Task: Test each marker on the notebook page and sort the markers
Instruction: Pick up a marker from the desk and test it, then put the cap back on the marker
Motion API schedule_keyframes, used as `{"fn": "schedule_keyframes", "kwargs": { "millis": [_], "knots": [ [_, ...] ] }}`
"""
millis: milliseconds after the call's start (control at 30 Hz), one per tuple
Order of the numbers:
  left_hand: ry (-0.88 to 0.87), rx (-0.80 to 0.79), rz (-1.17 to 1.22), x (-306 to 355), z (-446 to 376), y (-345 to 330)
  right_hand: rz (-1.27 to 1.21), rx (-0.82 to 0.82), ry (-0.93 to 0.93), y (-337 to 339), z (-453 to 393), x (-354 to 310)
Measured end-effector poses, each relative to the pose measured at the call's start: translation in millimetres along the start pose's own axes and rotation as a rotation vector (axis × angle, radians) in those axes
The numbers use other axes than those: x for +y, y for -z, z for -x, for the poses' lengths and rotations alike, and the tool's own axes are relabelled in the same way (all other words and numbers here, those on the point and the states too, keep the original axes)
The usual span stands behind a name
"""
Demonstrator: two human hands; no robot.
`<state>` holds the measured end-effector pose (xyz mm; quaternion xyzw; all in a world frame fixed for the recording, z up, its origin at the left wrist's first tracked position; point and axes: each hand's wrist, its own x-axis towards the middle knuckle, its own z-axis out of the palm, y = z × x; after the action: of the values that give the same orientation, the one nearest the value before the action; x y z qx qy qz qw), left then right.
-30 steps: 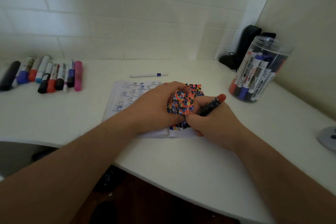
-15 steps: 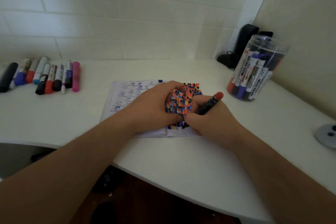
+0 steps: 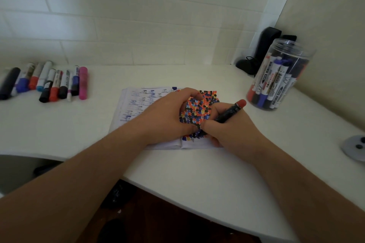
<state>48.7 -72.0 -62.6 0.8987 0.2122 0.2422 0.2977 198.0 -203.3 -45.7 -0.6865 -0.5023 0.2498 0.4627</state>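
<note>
An open notebook (image 3: 136, 104) lies on the white desk, its right page covered with red, blue, black and orange dots. My left hand (image 3: 167, 116) rests flat on the notebook and holds it down. My right hand (image 3: 229, 130) grips a black marker with a red end (image 3: 230, 112), tip down on the dotted page; the tip is hidden by my fingers. A row of several markers (image 3: 51, 83) lies at the far left. A clear jar (image 3: 276, 75) holding several more markers stands at the right.
A black object (image 3: 264, 45) leans in the back corner behind the jar. A grey round thing (image 3: 355, 149) sits at the desk's right edge. The curved front edge of the desk (image 3: 177, 179) runs below my forearms. Tiled wall behind.
My hands stay on the notebook with the marker tip on the page. The view has shifted slightly; the white pen that lay behind the notebook is now hidden.
</note>
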Motion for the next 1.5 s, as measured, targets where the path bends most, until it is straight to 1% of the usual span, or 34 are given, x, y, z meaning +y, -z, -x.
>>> {"fn": "schedule_keyframes", "kwargs": {
  "millis": [133,267,333,367,400,467,500,567,733,867,1100,1200,1267,1333,1500],
  "knots": [
    [0.0,-0.001,0.002,3.0,1.5,1.5,0.031,-0.001,0.012,-1.9,-1.0,2.1],
    [0.025,-0.028,0.028,1.6,-0.5,-0.9,0.057,-0.058,0.029,-1.2,-1.4,4.5],
    [0.042,-0.018,0.061,-0.2,-2.9,-2.6,0.043,-0.037,0.051,0.0,-3.3,4.8],
    [0.037,-0.008,0.077,-1.6,-3.2,-3.1,0.002,-0.018,0.056,1.3,-4.9,4.5],
    [0.027,0.002,0.093,-2.4,-2.9,-3.1,-0.097,-0.015,0.055,3.4,-6.6,5.0],
    [0.019,0.012,0.106,-3.5,-1.8,-2.6,-0.393,-0.038,0.046,10.2,-9.1,4.9],
    [0.026,0.012,0.106,-4.0,-1.4,-2.5,-0.496,-0.043,0.052,14.7,-10.5,4.9],
    [0.041,0.01,0.11,-4.2,-0.6,-2.5,-0.566,-0.034,0.042,21.5,-12.0,3.9],
    [0.07,0.044,0.075,-1.8,1.4,-1.7,-0.636,0.002,-0.071,22.0,-14.1,5.2],
    [0.069,0.046,0.103,0.2,2.3,-1.6,-0.609,-0.003,-0.148,19.6,-13.1,0.8],
    [0.047,0.045,0.066,-0.2,1.6,-0.8,-0.563,-0.012,-0.171,15.7,-16.9,4.2],
    [0.033,0.041,0.089,-1.9,1.2,-1.2,-0.479,-0.025,-0.113,10.5,-19.2,10.3],
    [0.033,0.054,0.116,-3.8,1.8,-1.2,-0.38,-0.017,-0.018,8.3,-15.3,10.9],
    [0.013,0.064,0.092,-4.6,2.7,-1.0,-0.303,-0.005,0.079,5.6,-10.5,9.4],
    [-0.032,0.04,0.048,-1.1,4.3,-2.1,-0.294,-0.001,0.132,4.8,-9.9,6.7]
  ]
}}
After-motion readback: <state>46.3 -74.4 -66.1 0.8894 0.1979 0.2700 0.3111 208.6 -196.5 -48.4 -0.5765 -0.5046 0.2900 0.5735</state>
